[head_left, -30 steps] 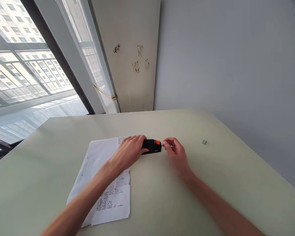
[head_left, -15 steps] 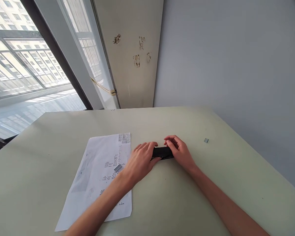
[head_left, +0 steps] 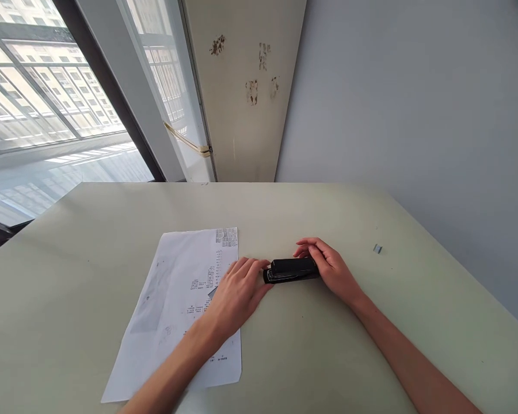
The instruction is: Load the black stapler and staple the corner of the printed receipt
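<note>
A black stapler (head_left: 292, 269) lies crosswise on the pale table, its top and near side showing. My left hand (head_left: 240, 290) is at its left end, with thumb and index finger on either side of the tip in a light hold. The right end sits in my right hand (head_left: 330, 269), thumb over the top and fingers curled behind; the fingers hide that end. Beneath my left hand is a printed sheet of paper (head_left: 151, 322). A small grey staple strip (head_left: 212, 292) on the sheet is partly covered by that hand.
Another small grey strip (head_left: 377, 248), which looks like staples, lies on the table (head_left: 328, 351) to the right. Beyond the table's far edge stand a stained beige panel (head_left: 242, 138), a grey wall (head_left: 392, 103) and a window (head_left: 47, 92) at left.
My left hand has slid back toward the stapler's left tip, uncovering more of its body. My right hand stays at the right end. The whole view has shifted slightly.
</note>
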